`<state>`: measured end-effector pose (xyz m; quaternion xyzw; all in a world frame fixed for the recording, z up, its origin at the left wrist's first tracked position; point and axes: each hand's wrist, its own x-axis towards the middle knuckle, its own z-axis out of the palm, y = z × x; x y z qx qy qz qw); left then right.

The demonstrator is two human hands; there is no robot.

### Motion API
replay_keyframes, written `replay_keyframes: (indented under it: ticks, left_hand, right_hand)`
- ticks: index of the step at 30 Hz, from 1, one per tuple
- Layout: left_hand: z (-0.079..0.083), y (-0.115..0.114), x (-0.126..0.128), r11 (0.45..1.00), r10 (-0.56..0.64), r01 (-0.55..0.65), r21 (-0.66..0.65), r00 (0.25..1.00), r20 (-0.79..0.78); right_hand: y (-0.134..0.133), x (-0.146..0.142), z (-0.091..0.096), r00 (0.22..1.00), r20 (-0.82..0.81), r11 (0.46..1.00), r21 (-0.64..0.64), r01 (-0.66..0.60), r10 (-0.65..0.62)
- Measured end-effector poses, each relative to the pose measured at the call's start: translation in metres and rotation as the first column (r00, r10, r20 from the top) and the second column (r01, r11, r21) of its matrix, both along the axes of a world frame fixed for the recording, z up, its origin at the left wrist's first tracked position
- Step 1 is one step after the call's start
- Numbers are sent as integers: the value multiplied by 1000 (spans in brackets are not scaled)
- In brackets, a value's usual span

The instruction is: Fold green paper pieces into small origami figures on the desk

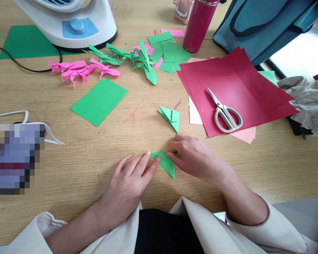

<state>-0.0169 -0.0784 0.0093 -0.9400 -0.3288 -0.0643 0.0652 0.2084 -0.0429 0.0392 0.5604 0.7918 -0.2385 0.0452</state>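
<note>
A small green folded paper (166,165) lies on the table close to my body, its pointed flap toward me. My left hand (131,180) steadies its left corner, thumb and index fingertip resting on it. Curled over the right corner, my right hand (194,155) pinches the paper between thumb and fingers, hiding that end. Just beyond my right hand is a second green folded triangle (172,116), showing layered flaps. A flat green paper rectangle (99,102) sits farther off to the left.
Pink folded figures (79,70) and green folded figures (145,63) lie along the back. White-handled scissors (226,114) rest on red paper (243,84) at right. A white appliance base (95,21), a magenta bottle (200,24) and a teal bag (259,28) stand behind. A white cable (26,116) lies left.
</note>
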Motion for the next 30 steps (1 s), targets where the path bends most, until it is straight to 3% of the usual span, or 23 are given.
replay_keyframes:
  ticks: [9, 21, 30]
  left_hand:
    - [-2, 1, 2, 999, -5, 6, 42, 1000, -11]
    - [-10, 2, -3, 997, -76, 76, 3, 996, -55]
    - [0, 3, 1, 997, -62, 58, -59, 995, -76]
  right_hand:
    - [0, -1, -1, 1000, 12, 1000, 20, -19, 19]
    - [-1, 0, -3, 1000, 13, 999, 49, -16, 16]
    - [-2, 2, -3, 1000, 4, 998, 62, -12, 12]
